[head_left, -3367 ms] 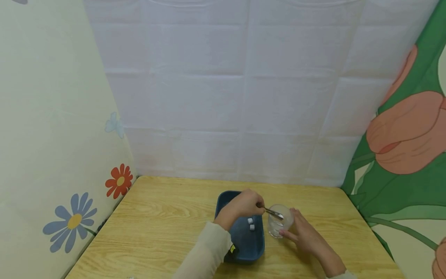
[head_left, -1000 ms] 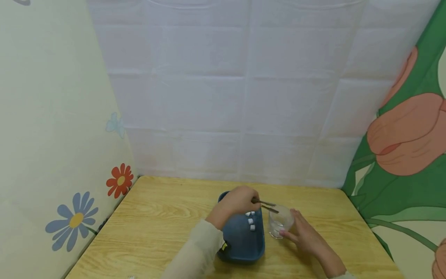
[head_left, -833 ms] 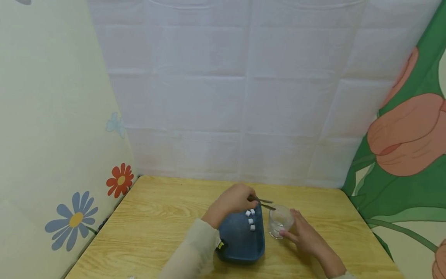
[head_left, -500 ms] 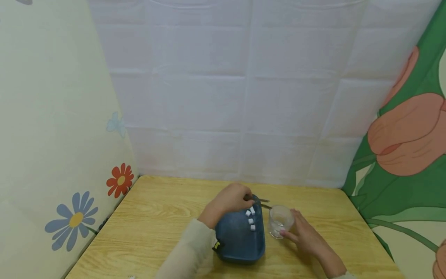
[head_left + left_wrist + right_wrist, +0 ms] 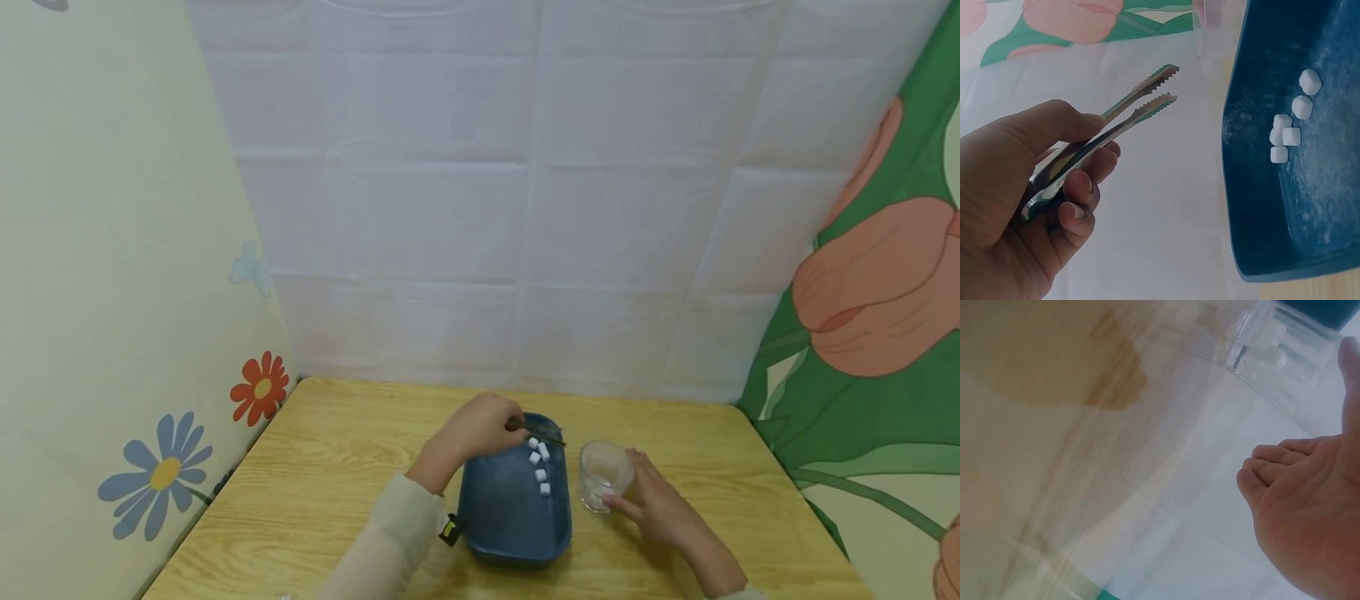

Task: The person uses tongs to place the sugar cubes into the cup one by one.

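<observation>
My left hand (image 5: 480, 427) holds metal tongs (image 5: 1110, 134) between thumb and fingers, over the far end of a blue tray (image 5: 506, 512). In the left wrist view the tongs' toothed tips stand apart with nothing between them. Several white cubes (image 5: 541, 475), like sugar cubes, lie along the tray's right side. Just right of the tray stands a clear glass (image 5: 604, 472). My right hand (image 5: 663, 504) grips it from the right, thumb in front and fingers behind. A small pale lump (image 5: 1276, 356) shows through the glass in the right wrist view.
Everything stands on a wood-grain table (image 5: 360, 467). White cloth (image 5: 420, 250) hangs behind it, with flower-printed panels at both sides. A small black and yellow piece (image 5: 450, 530) sits at my left wrist. Something tiny (image 5: 283, 596) shows at the front edge.
Earlier the tongs held a white cube over the glass. They have since parted and moved left with my left hand, back over the tray, uncovering more cubes. My right hand stays at the glass.
</observation>
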`<state>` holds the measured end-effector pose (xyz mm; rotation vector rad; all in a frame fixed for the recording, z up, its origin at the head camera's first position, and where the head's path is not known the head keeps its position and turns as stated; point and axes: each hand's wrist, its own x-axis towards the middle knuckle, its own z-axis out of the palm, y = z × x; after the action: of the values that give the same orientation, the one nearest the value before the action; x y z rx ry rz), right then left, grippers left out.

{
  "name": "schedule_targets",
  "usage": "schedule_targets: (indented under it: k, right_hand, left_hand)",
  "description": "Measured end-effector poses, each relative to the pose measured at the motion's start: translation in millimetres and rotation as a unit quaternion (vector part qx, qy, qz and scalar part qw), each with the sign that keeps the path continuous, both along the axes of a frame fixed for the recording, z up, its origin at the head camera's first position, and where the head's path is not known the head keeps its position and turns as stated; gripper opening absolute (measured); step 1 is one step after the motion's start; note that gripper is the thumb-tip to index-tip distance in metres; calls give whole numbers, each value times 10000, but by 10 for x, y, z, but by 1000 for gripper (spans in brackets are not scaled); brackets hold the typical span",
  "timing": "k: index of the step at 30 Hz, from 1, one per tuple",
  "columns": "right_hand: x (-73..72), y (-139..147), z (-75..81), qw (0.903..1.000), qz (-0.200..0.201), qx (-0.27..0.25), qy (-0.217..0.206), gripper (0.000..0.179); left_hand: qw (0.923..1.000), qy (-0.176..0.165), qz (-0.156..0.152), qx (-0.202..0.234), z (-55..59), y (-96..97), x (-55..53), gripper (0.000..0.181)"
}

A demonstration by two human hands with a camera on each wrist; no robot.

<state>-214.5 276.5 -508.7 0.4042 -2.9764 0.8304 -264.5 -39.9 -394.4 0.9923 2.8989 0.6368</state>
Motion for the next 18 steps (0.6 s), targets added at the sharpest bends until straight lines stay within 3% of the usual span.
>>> schedule_targets:
  k: [18]
  right_hand:
    - [7, 6, 2, 10000, 11, -48, 38, 100]
  left_hand:
    - [9998, -5, 86, -174, -71, -117, 23, 17]
